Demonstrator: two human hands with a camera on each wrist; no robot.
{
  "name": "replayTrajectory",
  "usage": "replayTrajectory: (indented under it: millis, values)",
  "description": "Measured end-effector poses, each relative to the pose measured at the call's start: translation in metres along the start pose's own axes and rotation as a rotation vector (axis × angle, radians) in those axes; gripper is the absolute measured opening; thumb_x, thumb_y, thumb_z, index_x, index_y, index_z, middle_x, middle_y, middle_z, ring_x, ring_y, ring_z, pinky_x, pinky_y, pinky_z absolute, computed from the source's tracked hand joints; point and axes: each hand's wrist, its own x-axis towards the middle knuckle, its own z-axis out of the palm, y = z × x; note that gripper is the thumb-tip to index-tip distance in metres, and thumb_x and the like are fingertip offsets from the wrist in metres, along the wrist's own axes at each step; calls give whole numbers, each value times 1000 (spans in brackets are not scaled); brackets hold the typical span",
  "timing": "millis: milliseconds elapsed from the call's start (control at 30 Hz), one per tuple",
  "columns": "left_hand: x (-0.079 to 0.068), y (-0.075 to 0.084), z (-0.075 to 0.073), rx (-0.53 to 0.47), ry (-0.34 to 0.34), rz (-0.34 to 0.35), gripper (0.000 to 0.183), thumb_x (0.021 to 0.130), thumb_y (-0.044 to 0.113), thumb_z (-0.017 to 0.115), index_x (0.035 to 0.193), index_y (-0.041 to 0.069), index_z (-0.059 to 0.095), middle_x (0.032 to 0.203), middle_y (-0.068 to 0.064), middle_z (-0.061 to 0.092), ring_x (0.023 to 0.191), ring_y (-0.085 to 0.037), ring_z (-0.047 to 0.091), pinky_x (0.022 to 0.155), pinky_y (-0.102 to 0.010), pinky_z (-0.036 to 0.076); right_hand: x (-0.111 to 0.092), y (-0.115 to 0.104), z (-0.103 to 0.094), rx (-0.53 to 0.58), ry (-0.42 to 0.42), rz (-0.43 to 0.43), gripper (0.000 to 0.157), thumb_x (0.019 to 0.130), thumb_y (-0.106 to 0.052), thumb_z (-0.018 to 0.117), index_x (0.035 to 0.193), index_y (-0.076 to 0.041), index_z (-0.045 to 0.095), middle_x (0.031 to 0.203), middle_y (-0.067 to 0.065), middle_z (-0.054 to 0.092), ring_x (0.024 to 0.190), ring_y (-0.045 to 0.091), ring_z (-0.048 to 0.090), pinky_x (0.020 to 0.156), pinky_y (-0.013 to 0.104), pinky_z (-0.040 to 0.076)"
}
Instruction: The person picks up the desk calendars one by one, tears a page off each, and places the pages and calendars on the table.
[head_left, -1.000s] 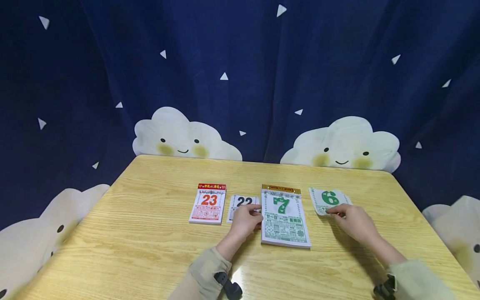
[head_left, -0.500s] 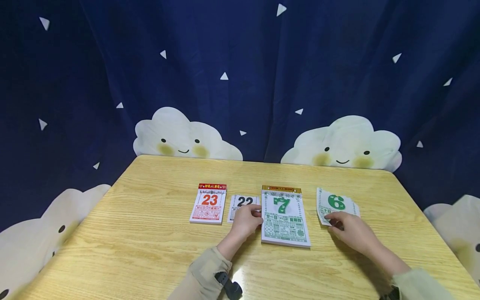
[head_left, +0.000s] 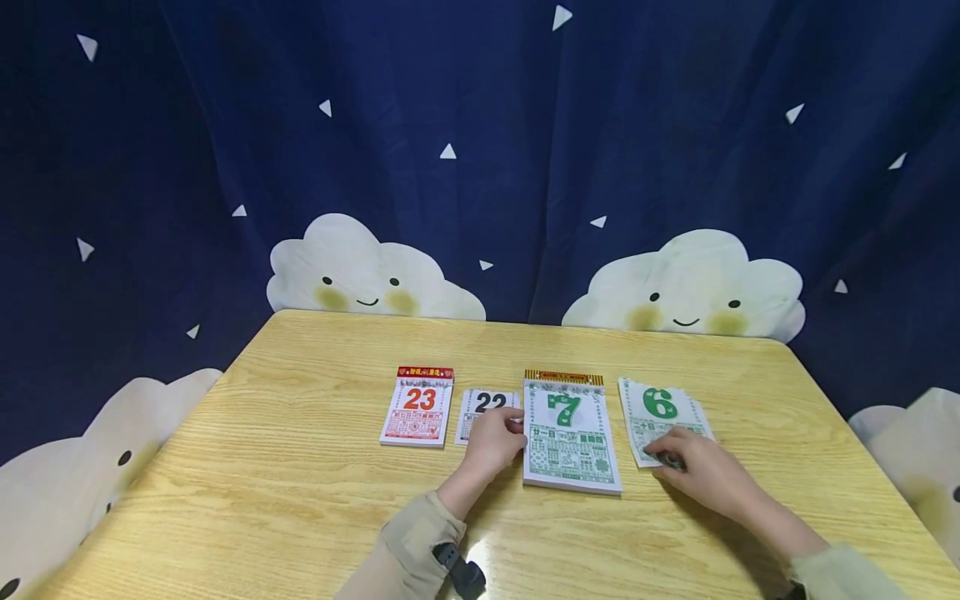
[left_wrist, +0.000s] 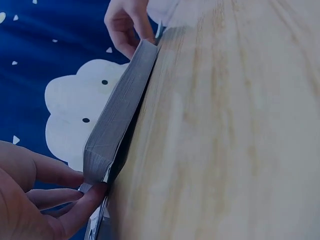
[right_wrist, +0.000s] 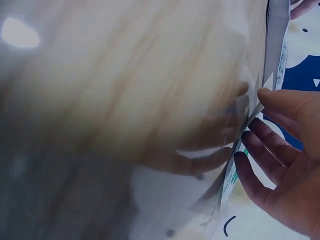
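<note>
A tear-off calendar (head_left: pixel 570 458) showing a green 7 lies on the table under a gold-and-black striped header. My left hand (head_left: pixel 491 440) grips its left edge; in the left wrist view, the fingers (left_wrist: pixel 55 200) close about a corner of the thick pad (left_wrist: pixel 120 115). To the right lies a loose calendar sheet (head_left: pixel 660 406) with a green 6 and a ragged top. My right hand (head_left: pixel 705 468) pinches its lower edge between thumb and fingertips. Another sheet's edge (head_left: pixel 702 417) peeks out beneath it on the right.
A smaller calendar (head_left: pixel 415 417) with a red 23 and red header lies to the left. Beside it is a loose sheet (head_left: pixel 468 408) with a black 22, partly covered by my left hand. The wooden table (head_left: pixel 300 483) ends before a blue cloud-print curtain (head_left: pixel 517 167).
My right hand has drawn the 6 sheet toward me, first rightward, then back left beside the 7 calendar. The sheet now lies flatter and straighter. My left hand stays put.
</note>
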Motion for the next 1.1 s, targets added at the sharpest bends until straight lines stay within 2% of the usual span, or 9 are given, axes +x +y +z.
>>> replayTrajectory:
  millis: [200, 300, 433, 733, 900, 1100]
  values:
    - [0, 2, 0, 71, 4, -5, 40, 68, -4, 65, 107, 1, 65, 72, -2, 63, 61, -8, 54, 49, -17, 43, -4, -8, -1, 5, -67, -21, 20, 74, -29, 72, 92, -20, 70, 91, -7, 57, 77, 7, 53, 63, 28, 46]
    - [0, 2, 0, 94, 18, 5, 40, 67, -5, 64, 107, 1, 66, 72, -2, 64, 62, -8, 54, 51, -17, 43, -3, -10, -1, 6, -64, -34, 15, 75, -25, 71, 89, -21, 69, 90, -8, 57, 80, 9, 55, 67, 31, 48]
    - [0, 3, 1, 134, 30, 27, 40, 65, -5, 64, 105, 0, 66, 74, -4, 65, 63, -9, 54, 54, -19, 44, -2, -11, -1, -3, -56, -44, 13, 75, -17, 71, 86, -22, 68, 88, -9, 57, 77, 7, 54, 64, 29, 47]
    - [1, 3, 1, 191, 38, 75, 39, 63, -5, 63, 101, 0, 67, 72, -2, 64, 65, -11, 55, 58, -21, 45, 3, -11, -2, -15, -84, -50, 15, 73, -14, 70, 83, -23, 65, 81, -10, 54, 68, 3, 47, 56, 23, 40]
    - [3, 0, -4, 197, 39, 103, 36, 63, -4, 64, 99, 1, 68, 72, -3, 65, 65, -11, 56, 58, -22, 45, 8, -12, -5, -36, -75, -47, 12, 74, -16, 69, 84, -20, 65, 77, -10, 53, 65, 2, 46, 54, 22, 38]
    - [8, 1, -20, 187, 21, 120, 28, 70, 3, 63, 97, 2, 68, 74, -3, 66, 66, -14, 58, 57, -24, 45, 19, -14, -13, -12, -71, -43, 8, 78, -18, 67, 86, -16, 67, 73, -11, 56, 63, 1, 49, 51, 20, 40]
